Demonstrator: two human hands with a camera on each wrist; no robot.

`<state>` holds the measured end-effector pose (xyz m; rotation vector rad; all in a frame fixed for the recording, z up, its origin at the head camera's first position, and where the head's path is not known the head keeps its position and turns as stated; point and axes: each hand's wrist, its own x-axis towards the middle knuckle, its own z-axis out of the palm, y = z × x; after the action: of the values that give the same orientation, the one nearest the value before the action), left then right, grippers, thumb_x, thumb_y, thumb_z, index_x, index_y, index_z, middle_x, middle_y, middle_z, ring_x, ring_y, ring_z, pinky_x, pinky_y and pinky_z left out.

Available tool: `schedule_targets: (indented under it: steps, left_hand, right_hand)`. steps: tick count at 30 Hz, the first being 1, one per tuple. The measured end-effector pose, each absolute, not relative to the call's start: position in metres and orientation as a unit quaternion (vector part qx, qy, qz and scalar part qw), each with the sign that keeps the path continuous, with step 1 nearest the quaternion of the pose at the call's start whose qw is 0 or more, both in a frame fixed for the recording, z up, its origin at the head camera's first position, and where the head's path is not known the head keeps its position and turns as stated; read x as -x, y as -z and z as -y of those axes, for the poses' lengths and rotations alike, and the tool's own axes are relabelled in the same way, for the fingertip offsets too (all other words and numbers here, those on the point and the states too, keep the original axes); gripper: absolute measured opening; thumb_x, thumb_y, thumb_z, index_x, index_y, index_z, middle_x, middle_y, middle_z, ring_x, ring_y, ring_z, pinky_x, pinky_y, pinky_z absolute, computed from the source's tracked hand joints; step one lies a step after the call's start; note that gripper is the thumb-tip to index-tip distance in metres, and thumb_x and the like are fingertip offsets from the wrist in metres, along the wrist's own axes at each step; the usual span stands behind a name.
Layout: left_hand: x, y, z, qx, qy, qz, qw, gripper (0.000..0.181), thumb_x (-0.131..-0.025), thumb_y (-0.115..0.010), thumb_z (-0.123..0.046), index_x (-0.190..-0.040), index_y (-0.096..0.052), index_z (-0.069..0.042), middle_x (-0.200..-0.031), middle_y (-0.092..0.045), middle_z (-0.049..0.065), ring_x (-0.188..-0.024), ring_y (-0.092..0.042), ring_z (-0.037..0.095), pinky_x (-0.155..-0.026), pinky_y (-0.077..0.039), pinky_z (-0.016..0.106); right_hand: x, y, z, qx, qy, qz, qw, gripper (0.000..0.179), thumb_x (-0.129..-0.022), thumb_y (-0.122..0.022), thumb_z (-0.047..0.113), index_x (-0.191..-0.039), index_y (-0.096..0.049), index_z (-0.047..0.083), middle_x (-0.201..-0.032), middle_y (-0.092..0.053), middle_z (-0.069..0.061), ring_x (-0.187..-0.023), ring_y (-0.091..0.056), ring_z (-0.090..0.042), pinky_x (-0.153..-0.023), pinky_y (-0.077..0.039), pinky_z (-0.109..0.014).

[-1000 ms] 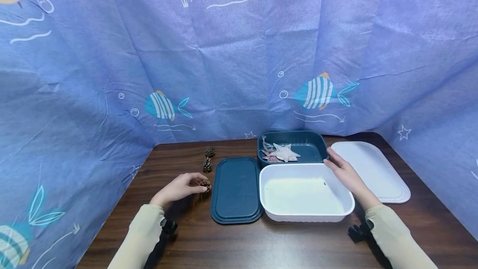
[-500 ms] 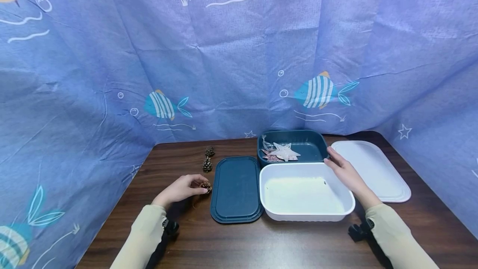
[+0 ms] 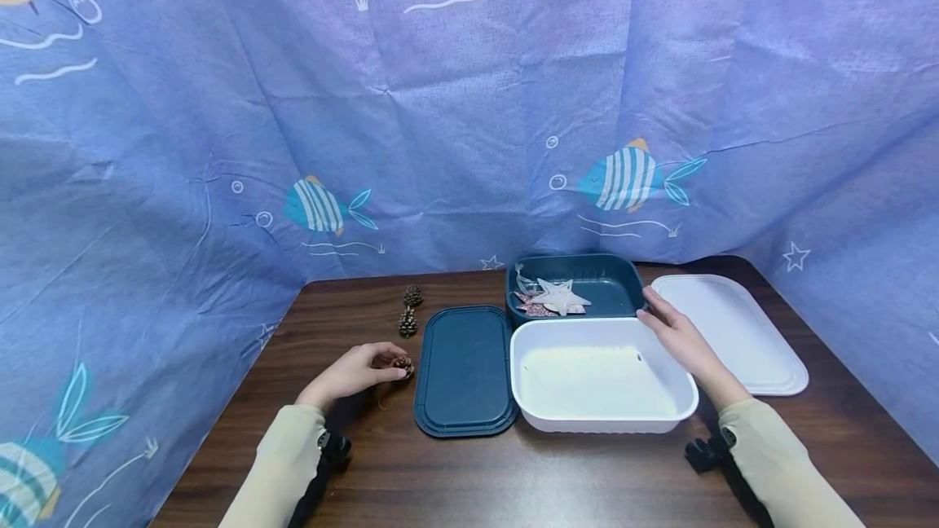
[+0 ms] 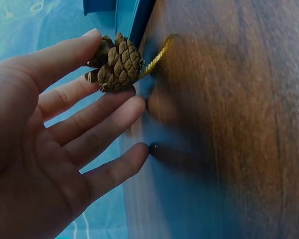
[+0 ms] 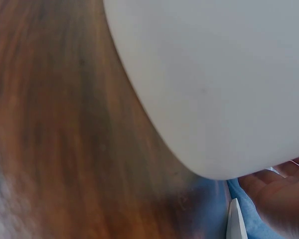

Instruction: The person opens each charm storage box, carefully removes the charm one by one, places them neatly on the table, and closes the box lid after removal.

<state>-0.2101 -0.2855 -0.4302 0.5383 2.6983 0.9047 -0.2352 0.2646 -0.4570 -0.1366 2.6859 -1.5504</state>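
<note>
My left hand (image 3: 359, 371) pinches a brown pine cone (image 4: 118, 62) between thumb and fingers, low over the wooden table. A gold cord (image 4: 159, 56) trails from the cone onto the tabletop. Two more pine cones stand farther back, one (image 3: 407, 322) nearer and one (image 3: 412, 296) behind it. My right hand (image 3: 678, 336) lies with extended fingers at the back right corner of a white box (image 3: 603, 424); in the right wrist view the box wall hides part of that hand. Behind the white box is a dark blue box (image 3: 612, 296) holding a white star ornament (image 3: 560, 297) and reddish pieces.
A dark blue lid (image 3: 466, 371) lies flat between the left hand and the white box. To the right of the right hand lies a white lid (image 3: 734, 336). A blue fish-print cloth (image 3: 455, 145) hangs behind the table (image 3: 440, 479).
The left hand has shifted very slightly right and down with the pine cone, and the cord now lies closer to the table. The right hand stays at the white box's corner.
</note>
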Motion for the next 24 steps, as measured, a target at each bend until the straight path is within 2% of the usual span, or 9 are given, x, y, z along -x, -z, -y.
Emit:
schedule_targets:
  steps: [13,24]
  left_hand:
    - [0.2104,0.4317,0.2863,-0.181,-0.32,-0.923,0.115,0.039,-0.097,-0.069,-0.035,-0.127,-0.067,-0.011,-0.115,-0.069,0.0,-0.106,-0.064,0.021,-0.089,-0.053,0.043]
    - [0.2084,0.4306,0.2832,-0.15,-0.316,-0.933,0.083,0.033,-0.095,-0.071,-0.034,-0.113,-0.07,-0.006,-0.096,-0.068,0.0,-0.086,-0.063,0.015,-0.076,-0.053,0.038]
  right_hand:
    - [0.2363,0.4581,-0.2651,0.035,0.499,-0.866,0.029,0.074,-0.108,-0.042,0.044,-0.161,-0.01,0.004,-0.166,-0.003,-0.019,-0.152,-0.004,-0.043,-0.118,-0.013,-0.063]
    - [0.2369,0.4574,-0.2654,0.036,0.498,-0.866,0.026,0.075,-0.107,-0.042,0.047,-0.161,-0.01,0.005,-0.167,-0.004,-0.018,-0.152,-0.002,-0.041,-0.118,-0.012,-0.062]
